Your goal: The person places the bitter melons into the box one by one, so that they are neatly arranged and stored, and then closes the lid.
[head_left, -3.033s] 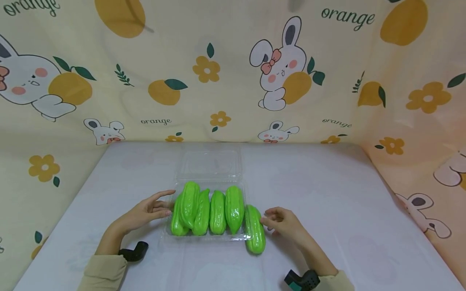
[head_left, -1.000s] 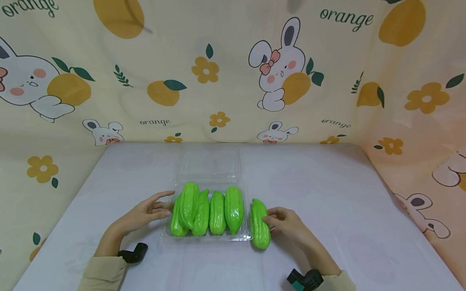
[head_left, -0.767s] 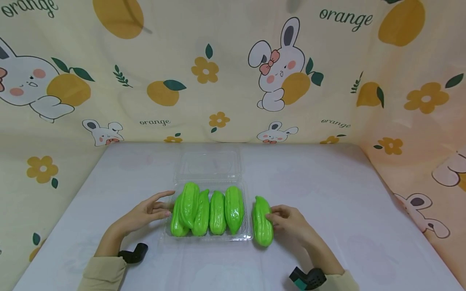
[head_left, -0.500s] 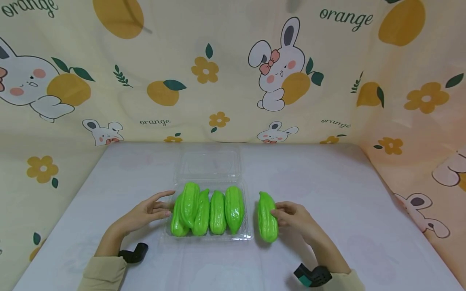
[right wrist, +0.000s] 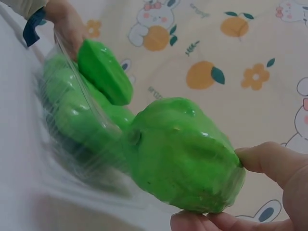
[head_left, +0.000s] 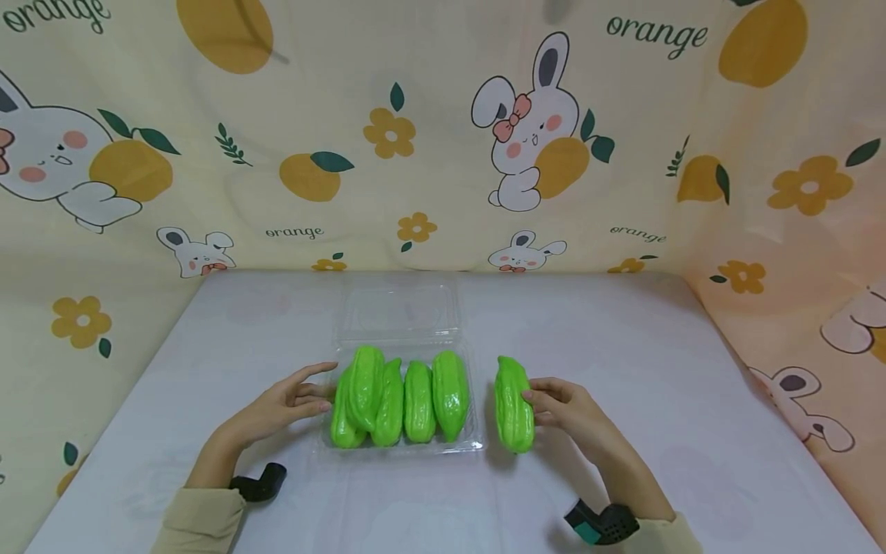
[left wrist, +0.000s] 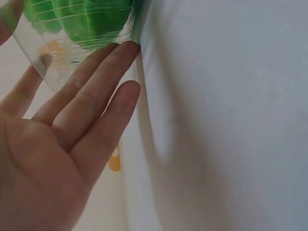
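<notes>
My right hand [head_left: 571, 408] pinches a glossy, ridged, bright green toy vegetable [head_left: 514, 404], long like a cucumber, between thumb and fingers. It hangs beside the right side of a clear plastic clamshell box [head_left: 443, 450]; in the right wrist view the held toy vegetable [right wrist: 183, 149] shows end-on, thumb on one side and fingertips below. Several more green toy vegetables [head_left: 418, 400] lie side by side in the box, one leaning on top of the others at the left. My left hand [head_left: 277, 404] has its fingers extended against the box's left wall; in the left wrist view the fingertips [left wrist: 126, 50] meet the plastic.
The box's transparent lid [head_left: 400, 312] is folded back flat behind it on the white tabletop [head_left: 609, 338]. A cream curtain [head_left: 429, 100] with rabbits and oranges surrounds the table at the back and sides. A black wrist camera [head_left: 602, 523] sits on the right forearm.
My right hand has taken the toy vegetable from against the box's right edge, moving it rightward and away from me. The left hand and box have shifted slightly right.
</notes>
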Demonstrator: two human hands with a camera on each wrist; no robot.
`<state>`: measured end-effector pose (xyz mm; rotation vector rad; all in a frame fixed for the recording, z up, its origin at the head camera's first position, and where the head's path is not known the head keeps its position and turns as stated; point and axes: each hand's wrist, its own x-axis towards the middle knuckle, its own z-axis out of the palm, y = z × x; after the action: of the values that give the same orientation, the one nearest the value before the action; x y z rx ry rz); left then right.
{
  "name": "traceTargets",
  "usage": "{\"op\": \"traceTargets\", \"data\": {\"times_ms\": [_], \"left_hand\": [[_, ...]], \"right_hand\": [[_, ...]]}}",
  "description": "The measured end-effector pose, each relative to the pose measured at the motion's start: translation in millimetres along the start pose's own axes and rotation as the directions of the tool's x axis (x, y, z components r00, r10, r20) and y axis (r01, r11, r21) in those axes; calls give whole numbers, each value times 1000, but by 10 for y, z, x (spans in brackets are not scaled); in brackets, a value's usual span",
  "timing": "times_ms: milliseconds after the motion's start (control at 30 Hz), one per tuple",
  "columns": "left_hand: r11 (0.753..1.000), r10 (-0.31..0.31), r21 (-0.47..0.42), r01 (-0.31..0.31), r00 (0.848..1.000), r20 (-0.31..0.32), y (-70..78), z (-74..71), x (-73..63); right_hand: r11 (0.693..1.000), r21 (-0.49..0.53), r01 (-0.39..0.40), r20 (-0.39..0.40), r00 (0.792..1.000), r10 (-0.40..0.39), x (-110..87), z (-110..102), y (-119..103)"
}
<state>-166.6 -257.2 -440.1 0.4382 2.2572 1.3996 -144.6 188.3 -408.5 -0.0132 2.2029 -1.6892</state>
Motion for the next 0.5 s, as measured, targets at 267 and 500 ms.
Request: {"op": "traceTargets", "data": {"times_ms": [267, 500], "left_hand": [[1000, 6, -12, -5, 1000, 7, 21, 59, 37], [1000, 21, 5, -21, 1000, 17, 81, 127, 51]], "right_hand": [[1000, 22, -17, -9, 1000, 17, -20, 36, -57], [1000, 24, -17, -17, 1000, 18, -45, 52, -93]]}}
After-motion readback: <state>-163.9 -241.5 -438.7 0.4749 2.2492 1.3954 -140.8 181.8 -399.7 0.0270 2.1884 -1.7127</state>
